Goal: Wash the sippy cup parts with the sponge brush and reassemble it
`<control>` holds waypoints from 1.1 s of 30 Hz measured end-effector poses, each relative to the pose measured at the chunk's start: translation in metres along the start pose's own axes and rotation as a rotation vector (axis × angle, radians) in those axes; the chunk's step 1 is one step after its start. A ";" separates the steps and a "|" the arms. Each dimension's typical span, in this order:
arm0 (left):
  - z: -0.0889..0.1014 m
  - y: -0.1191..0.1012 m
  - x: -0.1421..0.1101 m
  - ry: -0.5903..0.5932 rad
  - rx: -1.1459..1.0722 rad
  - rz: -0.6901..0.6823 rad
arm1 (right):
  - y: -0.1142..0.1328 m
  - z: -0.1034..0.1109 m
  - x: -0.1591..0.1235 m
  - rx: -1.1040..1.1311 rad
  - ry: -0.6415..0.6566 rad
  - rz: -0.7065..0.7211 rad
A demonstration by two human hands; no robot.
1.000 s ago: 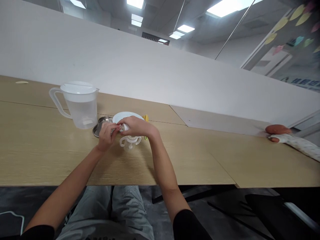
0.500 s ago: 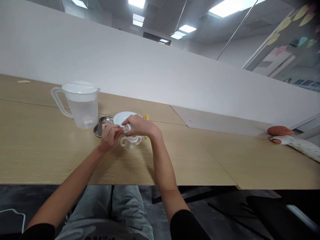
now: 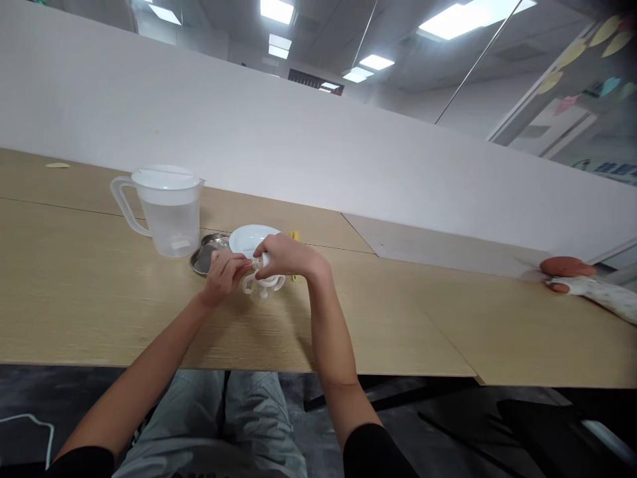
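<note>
My right hand (image 3: pixel 283 254) is closed around a small clear-and-white piece (image 3: pixel 260 261), its white end towards my palm and its clear end pointing left. My left hand (image 3: pixel 225 273) is closed, fingertips pinched at that clear end. What those fingertips hold is too small to make out. Just below the hands, a clear baby bottle (image 3: pixel 260 292) with two side handles is on the table, partly hidden by my right hand. Behind them lies a white plate (image 3: pixel 245 237). A shiny metal dish (image 3: pixel 201 259) sits left of the plate.
A translucent lidded pitcher (image 3: pixel 174 219) stands left of the dish on the wooden table (image 3: pixel 124 318). Something yellow (image 3: pixel 295 236) shows behind my right wrist. A white wall panel (image 3: pixel 298 153) borders the back. Reddish-brown and white soft items (image 3: pixel 567 267) lie far right.
The whole view has shifted slightly, so things appear a little further right and lower. The small piece has turned somewhat, showing more of its clear end. Both hands remain together above the baby bottle.
</note>
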State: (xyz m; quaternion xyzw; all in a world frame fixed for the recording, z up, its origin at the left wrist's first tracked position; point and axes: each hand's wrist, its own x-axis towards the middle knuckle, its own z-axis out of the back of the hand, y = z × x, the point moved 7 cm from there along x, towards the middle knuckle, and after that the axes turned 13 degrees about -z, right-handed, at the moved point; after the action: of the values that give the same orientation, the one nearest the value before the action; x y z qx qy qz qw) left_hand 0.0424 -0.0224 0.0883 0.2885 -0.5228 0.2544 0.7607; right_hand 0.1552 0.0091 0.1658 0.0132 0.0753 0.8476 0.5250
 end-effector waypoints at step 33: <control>-0.054 0.000 -0.030 0.265 -0.422 0.573 | -0.024 0.001 0.016 0.145 0.107 0.066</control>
State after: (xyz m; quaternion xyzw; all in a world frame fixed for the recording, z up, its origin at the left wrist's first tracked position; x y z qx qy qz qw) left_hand 0.0679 0.0128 0.0445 -0.0680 -0.5205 0.3786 0.7623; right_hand 0.1695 0.0344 0.1626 0.0084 0.1637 0.8564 0.4896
